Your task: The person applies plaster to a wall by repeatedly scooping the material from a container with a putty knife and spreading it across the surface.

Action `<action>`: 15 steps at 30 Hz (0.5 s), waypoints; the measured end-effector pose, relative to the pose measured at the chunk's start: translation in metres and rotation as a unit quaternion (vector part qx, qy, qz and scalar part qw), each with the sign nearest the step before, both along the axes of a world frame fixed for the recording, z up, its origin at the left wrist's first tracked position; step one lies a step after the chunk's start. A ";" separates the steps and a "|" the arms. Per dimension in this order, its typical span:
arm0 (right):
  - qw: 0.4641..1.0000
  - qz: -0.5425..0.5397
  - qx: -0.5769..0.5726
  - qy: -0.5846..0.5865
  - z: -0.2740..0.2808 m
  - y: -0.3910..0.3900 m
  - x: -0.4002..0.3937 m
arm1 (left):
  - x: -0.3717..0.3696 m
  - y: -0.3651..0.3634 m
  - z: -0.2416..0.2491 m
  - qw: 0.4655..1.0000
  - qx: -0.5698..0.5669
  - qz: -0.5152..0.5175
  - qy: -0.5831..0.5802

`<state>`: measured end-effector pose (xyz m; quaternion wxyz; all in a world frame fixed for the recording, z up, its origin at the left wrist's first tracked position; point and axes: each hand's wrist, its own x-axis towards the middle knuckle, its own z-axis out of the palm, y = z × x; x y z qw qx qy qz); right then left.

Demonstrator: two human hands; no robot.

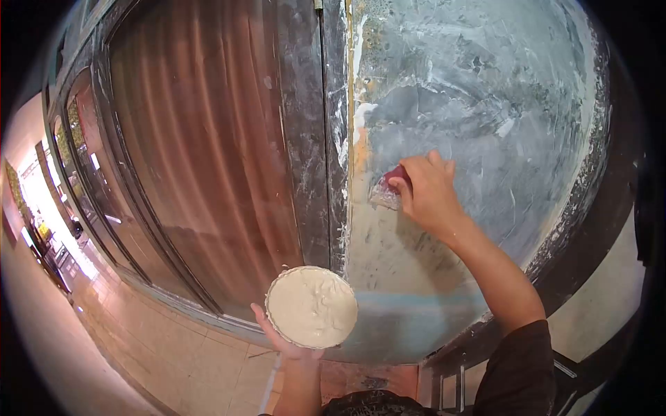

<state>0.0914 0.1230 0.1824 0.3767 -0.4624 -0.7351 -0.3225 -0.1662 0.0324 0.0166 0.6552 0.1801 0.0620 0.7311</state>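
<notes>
A glossy floor of beige tiles [215, 360] spreads across the lower left, catching bright light toward its far end. A thin dark sliver [261, 353] lies on it, near a narrow pale strip [271, 383]. Farther right, a reddish-brown floor section [404, 380] bears a dark, irregular patch [374, 383].

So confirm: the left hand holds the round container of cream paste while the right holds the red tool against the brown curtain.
Wrong surface: the head view shows the right hand holding the red tool at the grey panel, not the brown curtain. The left hand holds the round container of cream paste.
</notes>
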 end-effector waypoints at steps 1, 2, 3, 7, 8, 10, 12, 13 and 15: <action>1.000 -0.006 0.018 0.003 0.004 0.002 0.001 | 0.000 -0.001 0.000 1.000 0.001 0.000 0.001; 0.999 -0.012 0.036 0.006 0.008 0.004 0.001 | 0.000 -0.001 0.001 1.000 0.002 -0.002 0.000; 0.999 -0.011 0.036 0.007 0.011 0.002 0.001 | -0.001 -0.003 0.001 1.000 0.003 -0.005 -0.001; 0.999 -0.002 0.010 0.033 0.007 -0.003 -0.002 | -0.004 -0.004 -0.001 1.000 -0.012 0.014 -0.010; 1.000 0.001 -0.013 0.019 0.003 -0.003 -0.002 | -0.004 -0.004 -0.003 1.000 -0.011 0.016 -0.011; 1.000 0.000 -0.001 0.007 0.000 0.004 -0.001 | -0.006 -0.004 -0.005 1.000 -0.002 0.015 -0.013; 1.000 -0.003 0.013 -0.005 0.006 0.007 -0.001 | -0.004 -0.004 -0.005 0.999 -0.002 0.039 0.010; 0.999 -0.006 0.027 0.017 0.014 0.005 -0.001 | -0.005 -0.003 -0.010 0.998 -0.006 0.056 0.026; 0.998 -0.004 0.037 0.052 0.020 0.002 -0.001 | -0.007 -0.005 -0.013 0.996 -0.012 0.071 0.042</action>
